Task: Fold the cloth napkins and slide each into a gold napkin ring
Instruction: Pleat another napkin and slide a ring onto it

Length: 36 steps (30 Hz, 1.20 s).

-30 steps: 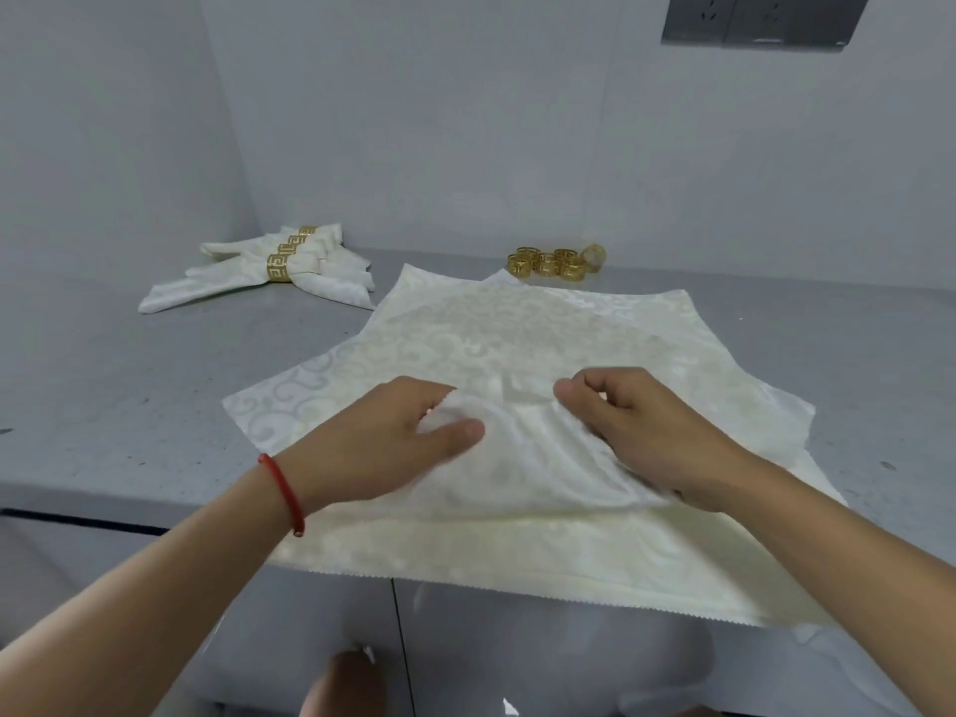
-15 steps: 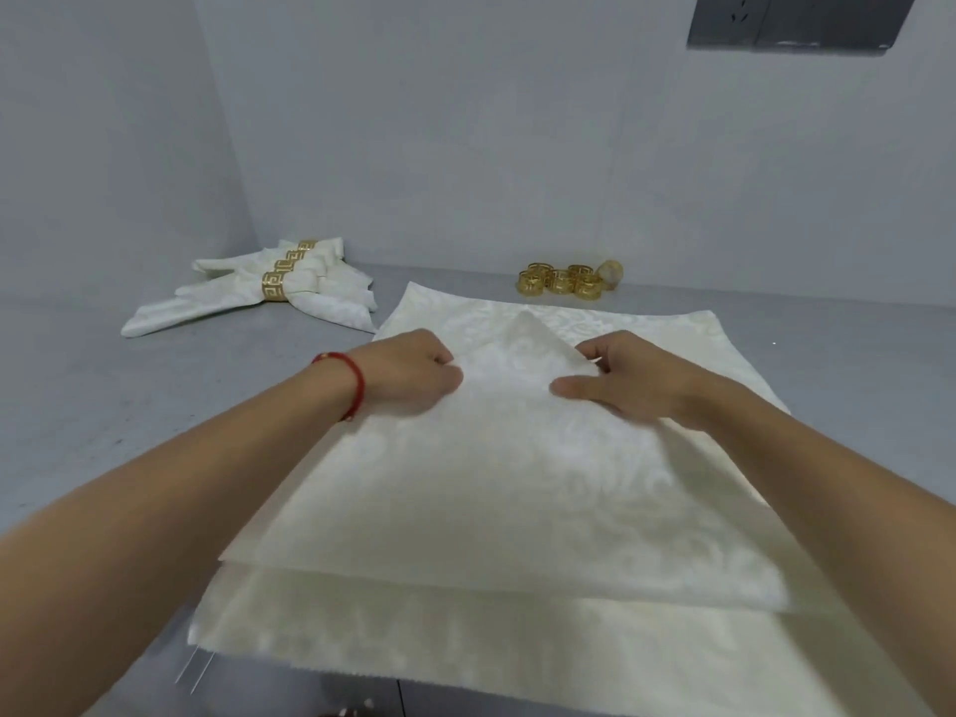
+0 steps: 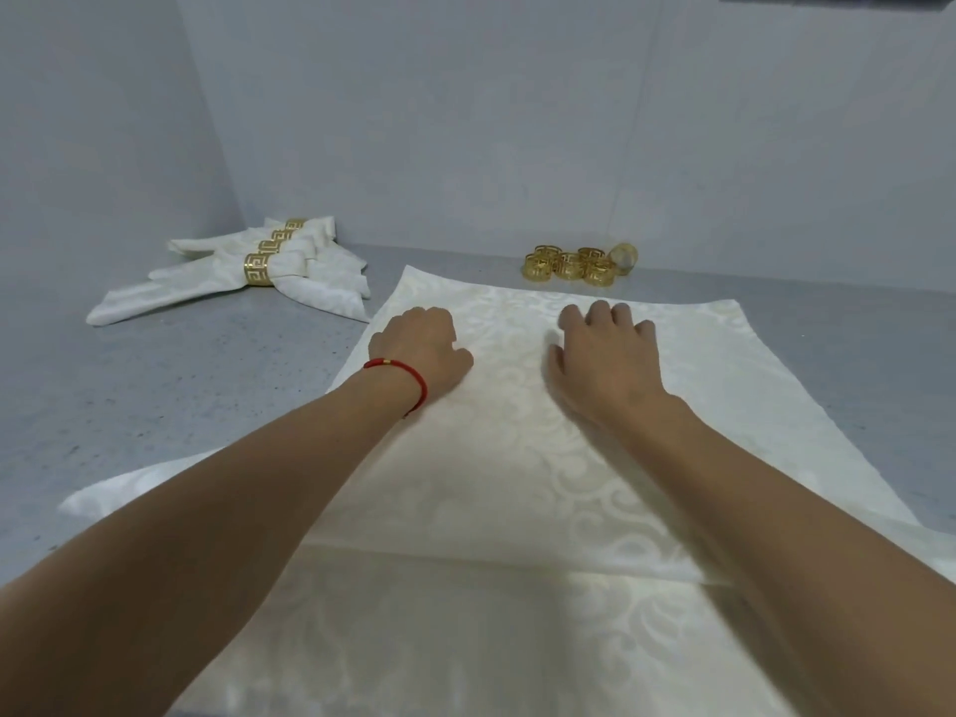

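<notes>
The left hand (image 3: 420,351), a red cord bracelet (image 3: 408,377) at its wrist, has its fingers curled under, though whether they pinch any cloth cannot be told, while the right hand (image 3: 605,357) presses flat with straight, spread fingers; both rest near the far edge of the cream damask napkin (image 3: 517,458), doubled over on a napkin stack (image 3: 439,639). Beyond, on the grey speckled counter (image 3: 181,385), loose gold fretwork napkin rings (image 3: 574,263) cluster near the wall, well apart from finished ringed napkins (image 3: 248,274) at far left.

Folded napkin (image 3: 517,458) lies on a spread napkin (image 3: 465,639) on the table (image 3: 155,395). Ringed napkins (image 3: 248,271) lie far left; loose napkin rings (image 3: 574,265) behind.
</notes>
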Motion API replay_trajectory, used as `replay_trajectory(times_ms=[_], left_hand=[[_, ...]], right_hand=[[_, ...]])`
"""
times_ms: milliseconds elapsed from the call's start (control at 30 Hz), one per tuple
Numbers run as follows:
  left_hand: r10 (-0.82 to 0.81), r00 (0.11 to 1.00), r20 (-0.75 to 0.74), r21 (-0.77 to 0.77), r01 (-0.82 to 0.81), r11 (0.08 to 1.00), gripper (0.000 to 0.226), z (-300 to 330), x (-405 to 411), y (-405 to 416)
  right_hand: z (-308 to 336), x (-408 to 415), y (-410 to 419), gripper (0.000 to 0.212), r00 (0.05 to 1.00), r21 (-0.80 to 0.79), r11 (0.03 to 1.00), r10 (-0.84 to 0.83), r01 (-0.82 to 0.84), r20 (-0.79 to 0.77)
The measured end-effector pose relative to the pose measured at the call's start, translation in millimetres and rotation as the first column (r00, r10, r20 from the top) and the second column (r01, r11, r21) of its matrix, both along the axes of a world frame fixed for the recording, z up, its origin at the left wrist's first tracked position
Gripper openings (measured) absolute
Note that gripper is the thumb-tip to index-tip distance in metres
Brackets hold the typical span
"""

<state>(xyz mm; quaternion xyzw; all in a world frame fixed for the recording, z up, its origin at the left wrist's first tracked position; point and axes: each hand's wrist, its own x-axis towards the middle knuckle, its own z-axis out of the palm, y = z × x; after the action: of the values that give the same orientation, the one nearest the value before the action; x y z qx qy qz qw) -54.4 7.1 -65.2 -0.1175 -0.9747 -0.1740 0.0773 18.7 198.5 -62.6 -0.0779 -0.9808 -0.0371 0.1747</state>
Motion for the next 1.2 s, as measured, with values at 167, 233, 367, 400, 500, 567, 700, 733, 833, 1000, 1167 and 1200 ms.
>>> replay_trajectory(times_ms=[167,233,367,400,500,567,700,733,833,1000,1167,1200], left_hand=[[-0.002,1.000,-0.008,0.078,0.003,0.997,0.021,-5,-2,-2],[0.002,1.000,-0.002,0.088,-0.001,0.996,0.024,-5,-2,-1],[0.001,1.000,-0.005,0.062,0.000,0.998,0.023,-5,-4,1],[0.002,1.000,0.001,0.061,-0.002,0.998,0.022,-4,-5,1],[0.010,1.000,-0.014,0.015,-0.010,1.000,0.025,-2,-5,5],[-0.051,0.991,-0.121,-0.002,0.051,0.999,0.027,-1,-4,14],[-0.308,0.925,-0.223,-0.029,0.310,0.950,0.031,-9,-2,39],[-0.328,0.918,-0.222,-0.060,0.323,0.945,0.032,-13,-3,42],[-0.320,0.915,-0.245,-0.092,0.307,0.947,0.029,-20,-7,46],[-0.289,0.948,-0.133,-0.026,0.288,0.957,0.029,5,-20,50],[-0.038,0.993,-0.114,0.242,0.065,0.968,0.019,-1,-34,61],[-0.008,0.993,-0.114,0.278,0.039,0.960,0.019,-4,-37,63]], right_hand=[[-11,5,-7,0.043,0.979,-0.163,0.977,0.162,-0.140,0.127],[-14,4,-4,0.042,0.976,-0.171,0.978,0.149,-0.121,0.161],[-13,3,-4,0.044,0.976,-0.149,0.982,0.142,-0.117,0.167],[-13,2,-4,0.044,0.976,-0.137,0.984,0.139,-0.116,0.170],[-11,1,-2,0.045,0.972,-0.147,0.982,0.147,-0.121,0.182],[-8,1,-1,0.046,0.967,-0.161,0.979,0.156,-0.125,0.199],[4,-12,2,0.044,0.984,-0.179,0.976,0.144,-0.125,0.101],[6,-22,4,0.040,0.989,-0.211,0.970,0.134,-0.117,0.066],[6,-54,10,0.029,0.998,-0.320,0.946,0.058,-0.046,0.027],[-8,-80,12,0.026,0.999,-0.417,0.909,0.015,0.009,0.052],[-20,-81,17,0.009,0.983,-0.538,0.832,0.047,-0.137,-0.177],[-21,-81,17,0.009,0.973,-0.553,0.812,0.073,-0.185,-0.217]])
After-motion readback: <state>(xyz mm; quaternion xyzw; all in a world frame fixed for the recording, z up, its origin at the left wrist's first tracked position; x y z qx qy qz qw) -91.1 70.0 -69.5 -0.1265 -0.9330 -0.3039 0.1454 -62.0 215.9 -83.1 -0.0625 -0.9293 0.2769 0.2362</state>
